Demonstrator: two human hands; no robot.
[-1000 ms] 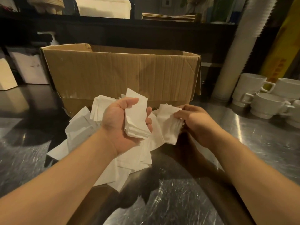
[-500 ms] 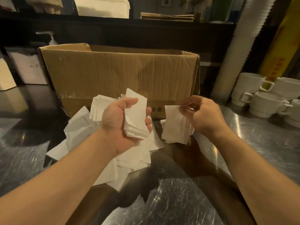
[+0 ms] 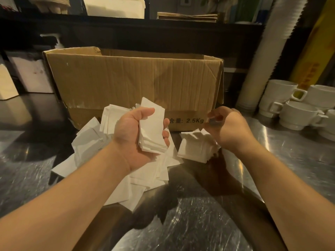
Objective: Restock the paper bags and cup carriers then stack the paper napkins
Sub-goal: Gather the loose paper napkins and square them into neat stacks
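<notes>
The steel surface (image 3: 281, 160) carries everything. An open cardboard box (image 3: 134, 82) stands toward its far edge, probably the supply the napkins came from. In front of it, left of middle, a loose heap of napkins (image 3: 87, 140) sprawls unsorted, seemingly waiting to be gathered. Just right of the heap lies a small squared stack (image 3: 194, 147), apparently set apart so tidy napkins stay clear of the mess. White mugs (image 3: 297, 115) cluster at the far right edge, well away.

The left hand (image 3: 134, 136) hovers over the heap, palm turned up and inward, fingers and thumb curled round a bundle of napkins (image 3: 152, 131) held on edge, likely to keep it aligned. The right hand (image 3: 228, 127) hangs just above the small stack, fingers loosely curled and holding nothing, forearm angled in from the near right edge.
</notes>
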